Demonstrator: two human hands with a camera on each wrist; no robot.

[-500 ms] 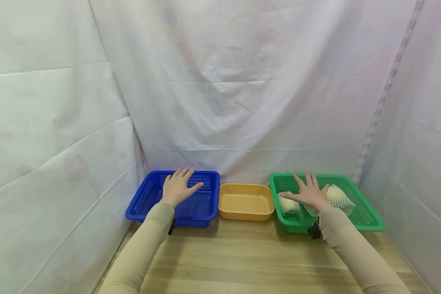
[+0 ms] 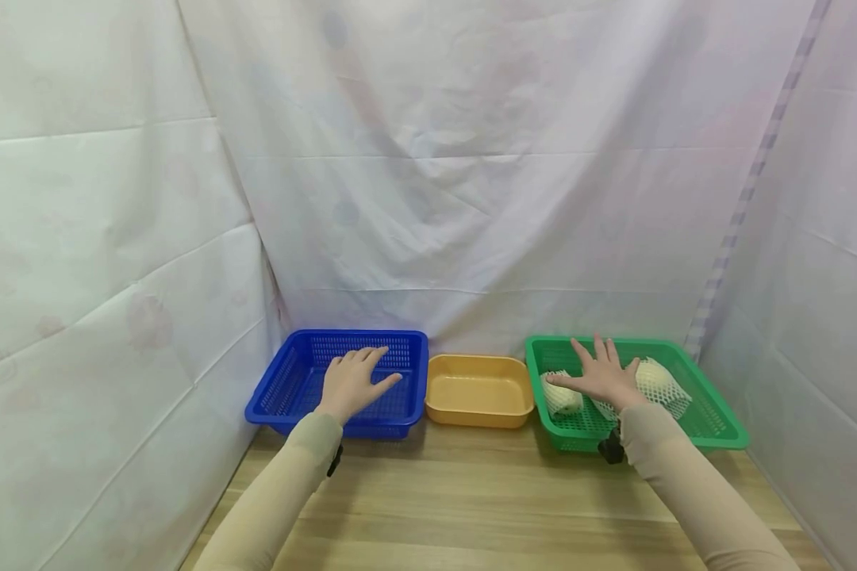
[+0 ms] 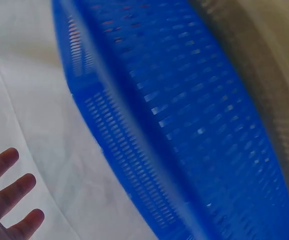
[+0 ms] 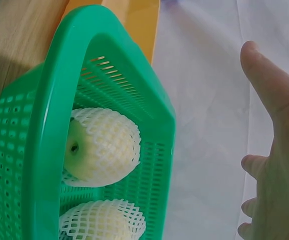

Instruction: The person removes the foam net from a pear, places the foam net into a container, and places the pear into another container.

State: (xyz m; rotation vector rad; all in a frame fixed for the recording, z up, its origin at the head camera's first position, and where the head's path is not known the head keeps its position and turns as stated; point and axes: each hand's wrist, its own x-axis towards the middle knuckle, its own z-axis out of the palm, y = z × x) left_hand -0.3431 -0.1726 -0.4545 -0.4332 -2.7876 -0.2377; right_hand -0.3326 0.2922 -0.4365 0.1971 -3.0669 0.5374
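Note:
Above the blue basket (image 2: 420, 381) hovers my left hand (image 2: 348, 386), its fingers extended and holding nothing. The left wrist view shows its fingertips (image 3: 19, 187) apart from the basket. My right hand (image 2: 603, 379) hangs over the green basket (image 2: 717, 441) with fingers spread and nothing held. In that basket lie pale yellow-green round fruits in white foam nets: one at the left (image 2: 563, 395), another at the right (image 2: 660, 387). Net between them is partly hidden by the right hand. In the right wrist view, a netted fruit (image 4: 107, 147) shows a dark dimple at its bare end.
Between the two baskets stands a shallow orange-yellow tray (image 2: 478, 415). All three containers stand on a wood-grain table (image 2: 464, 500), close to the white cloth (image 2: 471, 206) behind. More white cloth hangs at both sides.
My left hand has come slightly nearer and a little to the right, over the blue basket. The right hand shows almost no movement.

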